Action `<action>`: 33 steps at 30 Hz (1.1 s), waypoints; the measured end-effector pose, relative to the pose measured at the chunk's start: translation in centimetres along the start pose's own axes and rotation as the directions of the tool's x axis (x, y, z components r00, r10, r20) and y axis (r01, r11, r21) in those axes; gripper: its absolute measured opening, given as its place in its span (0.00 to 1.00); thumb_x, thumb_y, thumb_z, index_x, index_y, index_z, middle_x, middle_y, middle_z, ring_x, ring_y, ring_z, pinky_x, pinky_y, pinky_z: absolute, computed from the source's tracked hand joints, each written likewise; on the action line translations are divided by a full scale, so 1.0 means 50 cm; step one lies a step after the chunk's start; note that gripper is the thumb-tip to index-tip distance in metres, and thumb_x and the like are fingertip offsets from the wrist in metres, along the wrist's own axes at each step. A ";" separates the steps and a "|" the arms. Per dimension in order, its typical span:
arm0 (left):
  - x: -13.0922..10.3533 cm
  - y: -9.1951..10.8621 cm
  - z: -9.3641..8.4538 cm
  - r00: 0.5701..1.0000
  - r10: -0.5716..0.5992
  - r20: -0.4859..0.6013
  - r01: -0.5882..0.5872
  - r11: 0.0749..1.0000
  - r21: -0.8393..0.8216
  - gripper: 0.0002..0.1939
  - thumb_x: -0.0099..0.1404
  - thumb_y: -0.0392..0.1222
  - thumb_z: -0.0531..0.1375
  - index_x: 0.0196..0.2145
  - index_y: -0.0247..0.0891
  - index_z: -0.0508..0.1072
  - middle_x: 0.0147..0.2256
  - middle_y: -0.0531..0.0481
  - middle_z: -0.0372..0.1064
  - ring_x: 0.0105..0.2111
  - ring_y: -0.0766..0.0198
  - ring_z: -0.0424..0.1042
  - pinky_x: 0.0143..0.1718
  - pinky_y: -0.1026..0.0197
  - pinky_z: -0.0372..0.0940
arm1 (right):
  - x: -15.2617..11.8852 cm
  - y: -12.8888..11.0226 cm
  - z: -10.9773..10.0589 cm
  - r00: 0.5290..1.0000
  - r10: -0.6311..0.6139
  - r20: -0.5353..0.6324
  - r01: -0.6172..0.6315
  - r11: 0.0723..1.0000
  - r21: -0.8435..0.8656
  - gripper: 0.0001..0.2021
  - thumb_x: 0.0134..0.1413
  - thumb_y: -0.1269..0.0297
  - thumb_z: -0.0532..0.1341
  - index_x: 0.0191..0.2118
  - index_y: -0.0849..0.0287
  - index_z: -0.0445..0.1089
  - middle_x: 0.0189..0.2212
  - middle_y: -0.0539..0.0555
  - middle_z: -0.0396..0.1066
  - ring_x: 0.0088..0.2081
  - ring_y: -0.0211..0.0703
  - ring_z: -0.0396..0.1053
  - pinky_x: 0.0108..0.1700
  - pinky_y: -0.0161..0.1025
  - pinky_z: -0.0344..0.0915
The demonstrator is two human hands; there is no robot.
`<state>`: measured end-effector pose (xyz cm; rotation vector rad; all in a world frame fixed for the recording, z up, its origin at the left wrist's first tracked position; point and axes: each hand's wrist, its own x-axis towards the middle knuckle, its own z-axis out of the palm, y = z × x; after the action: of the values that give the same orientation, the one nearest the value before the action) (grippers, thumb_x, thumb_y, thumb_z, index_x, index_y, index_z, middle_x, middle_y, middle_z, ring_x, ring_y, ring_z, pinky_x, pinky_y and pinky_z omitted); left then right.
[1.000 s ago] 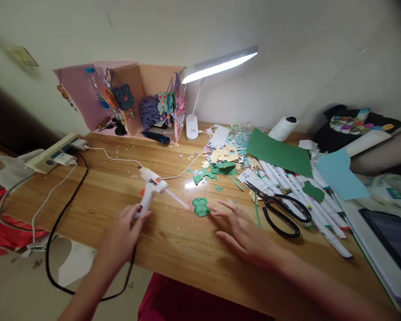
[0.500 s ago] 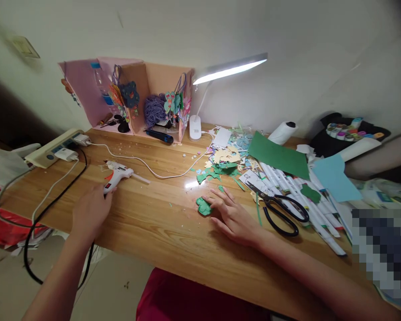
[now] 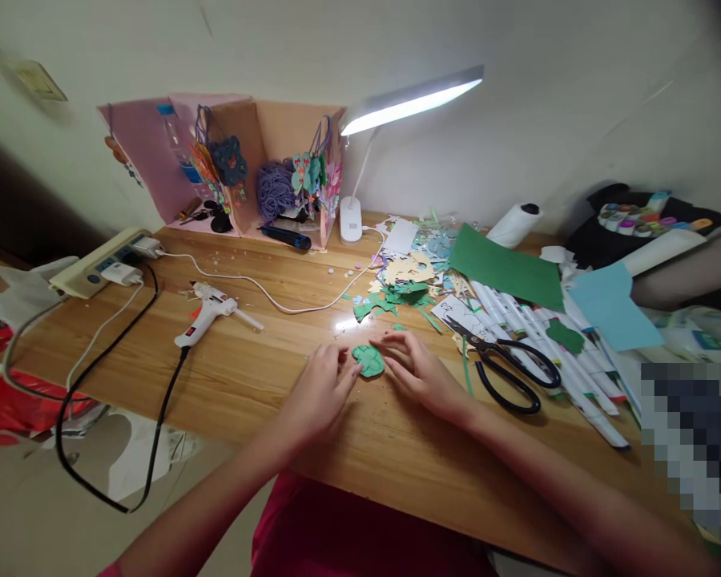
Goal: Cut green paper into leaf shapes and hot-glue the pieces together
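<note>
A small green paper flower cutout (image 3: 368, 361) lies on the wooden table between my two hands. My left hand (image 3: 325, 386) is at its left edge, with the thumb and fingertips close against it and the fingers slightly apart. On the opposite side, my right hand (image 3: 421, 375) has loosely curved, parted fingers beside the right edge. Neither hand shows a clear grip on the cutout. A white hot glue gun (image 3: 205, 314) rests on its own to the left, a glue stick poking from its back. Black-handled scissors (image 3: 508, 365) lie to the right of my right hand.
Behind my hands are green paper scraps (image 3: 376, 307), a green sheet (image 3: 505, 268) and white markers (image 3: 568, 377). A lit desk lamp (image 3: 352, 220) stands by a pink cardboard organizer (image 3: 246, 136). The power strip (image 3: 99, 260) and the glue gun's black cord (image 3: 156, 449) are at left.
My left hand has let go of the glue gun and moved right to the flower cutout. My right hand has drawn back slightly from on top of it to its right edge.
</note>
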<state>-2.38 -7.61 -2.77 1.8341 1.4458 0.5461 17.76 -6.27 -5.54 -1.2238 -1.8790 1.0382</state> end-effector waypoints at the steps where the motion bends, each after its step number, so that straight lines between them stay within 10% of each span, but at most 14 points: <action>1: 0.009 0.004 0.013 1.000 -0.020 0.015 0.021 0.997 -0.079 0.16 0.65 0.46 0.53 0.45 0.32 0.66 0.44 0.38 0.67 0.43 0.56 0.68 0.47 0.52 0.63 | 0.002 -0.001 0.000 1.000 -0.018 -0.022 0.017 0.998 -0.052 0.11 0.59 0.66 0.54 0.47 0.55 0.58 0.48 0.60 0.70 0.53 0.49 0.66 0.55 0.53 0.61; 10: 0.035 0.009 0.053 0.994 -0.089 -0.067 0.061 0.937 -0.345 0.24 0.56 0.33 0.60 0.51 0.33 0.62 0.36 0.47 0.66 0.31 0.65 0.68 0.32 0.62 0.65 | 0.013 -0.007 -0.010 0.997 0.003 -0.080 -0.002 1.000 0.007 0.14 0.49 0.67 0.64 0.43 0.59 0.64 0.40 0.58 0.71 0.43 0.47 0.71 0.48 0.48 0.67; 20: 0.101 0.064 0.027 0.990 0.141 -0.002 -0.129 0.897 -0.422 0.11 0.59 0.38 0.58 0.42 0.35 0.69 0.32 0.49 0.68 0.33 0.65 0.68 0.35 0.62 0.63 | -0.014 -0.023 -0.084 0.949 0.290 -0.120 -0.252 0.932 0.261 0.13 0.47 0.55 0.64 0.31 0.61 0.72 0.28 0.52 0.74 0.30 0.40 0.70 0.34 0.37 0.65; 27: 0.144 0.091 0.075 0.950 0.145 0.275 0.070 0.761 -0.645 0.15 0.54 0.48 0.64 0.32 0.33 0.71 0.29 0.51 0.66 0.29 0.67 0.67 0.31 0.63 0.64 | -0.041 -0.012 -0.096 0.902 0.325 -0.284 -0.217 0.910 0.353 0.12 0.48 0.56 0.64 0.30 0.61 0.72 0.23 0.48 0.69 0.25 0.36 0.64 0.28 0.33 0.61; 33: 0.132 0.097 0.083 0.960 0.064 0.273 0.128 0.767 -0.629 0.16 0.53 0.51 0.64 0.24 0.33 0.71 0.23 0.54 0.64 0.25 0.69 0.62 0.29 0.66 0.59 | -0.055 -0.009 -0.095 0.892 0.356 -0.280 -0.264 0.911 0.318 0.12 0.49 0.56 0.64 0.34 0.60 0.74 0.31 0.53 0.75 0.32 0.42 0.70 0.33 0.36 0.66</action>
<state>5.52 -2.98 -2.47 1.2618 0.9284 0.6377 22.50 -7.70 -3.19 -1.4605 -1.2598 1.1304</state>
